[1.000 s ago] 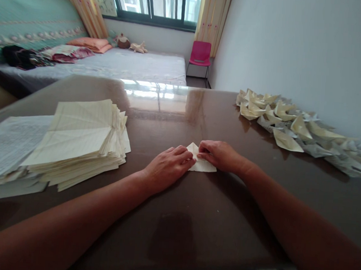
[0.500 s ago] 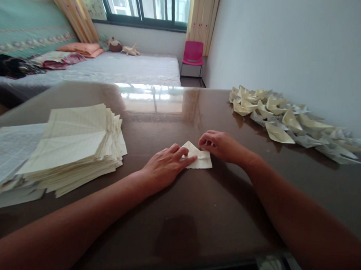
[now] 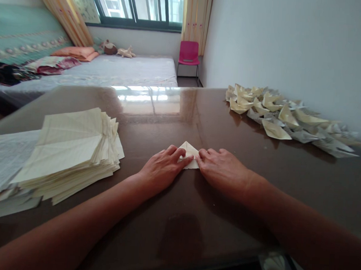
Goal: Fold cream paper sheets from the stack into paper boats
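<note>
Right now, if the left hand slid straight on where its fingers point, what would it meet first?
The small cream folded paper triangle, which the left hand seems to be touching. Close behind it are the fingertips of the right hand, though depth is unclear.

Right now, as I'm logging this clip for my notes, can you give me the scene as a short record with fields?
setting: bedroom, glossy brown table beside a white wall
left hand: flat, fingertips pressing the left side of the folded paper
right hand: flat, fingertips pressing its right side
paper state: cream, pointed top, lying on the table between both hands
left of hands: stack of sheets, fanned at the edges
far right: pile of folded shapes along the wall
background: bed, pink chair
</note>
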The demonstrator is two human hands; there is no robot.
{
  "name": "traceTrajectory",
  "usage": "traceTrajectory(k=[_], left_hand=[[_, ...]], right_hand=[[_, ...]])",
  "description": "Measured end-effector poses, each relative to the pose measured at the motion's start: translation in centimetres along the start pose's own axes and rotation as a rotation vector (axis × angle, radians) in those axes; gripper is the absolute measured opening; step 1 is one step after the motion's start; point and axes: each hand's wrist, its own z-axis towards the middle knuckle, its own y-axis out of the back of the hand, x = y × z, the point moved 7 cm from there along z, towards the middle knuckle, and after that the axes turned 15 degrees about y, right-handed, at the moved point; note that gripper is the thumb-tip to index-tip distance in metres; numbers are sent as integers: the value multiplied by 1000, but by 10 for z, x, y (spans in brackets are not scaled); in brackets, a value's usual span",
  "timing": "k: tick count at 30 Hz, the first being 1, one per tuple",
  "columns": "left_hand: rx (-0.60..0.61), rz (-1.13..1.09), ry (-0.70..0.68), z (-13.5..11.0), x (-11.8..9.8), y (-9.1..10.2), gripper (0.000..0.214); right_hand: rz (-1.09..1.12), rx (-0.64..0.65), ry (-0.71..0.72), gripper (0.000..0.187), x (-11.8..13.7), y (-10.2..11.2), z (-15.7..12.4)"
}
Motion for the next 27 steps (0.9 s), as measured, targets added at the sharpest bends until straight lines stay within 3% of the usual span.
traceTrajectory(k=[13, 20, 24, 27], left_hand=[[67, 205, 88, -10, 3, 5, 27], [-14, 193, 47, -9, 4, 7, 37], [-30, 154, 33, -8, 7, 7, 41], [-32, 140, 44, -8, 9, 8, 39]], right_hand=[[14, 47, -77, 23, -11, 1, -5], [1, -107, 53, 28, 7, 7, 3], [52, -43, -45, 21, -11, 5, 1], [121, -71, -86, 32, -32, 6, 1]])
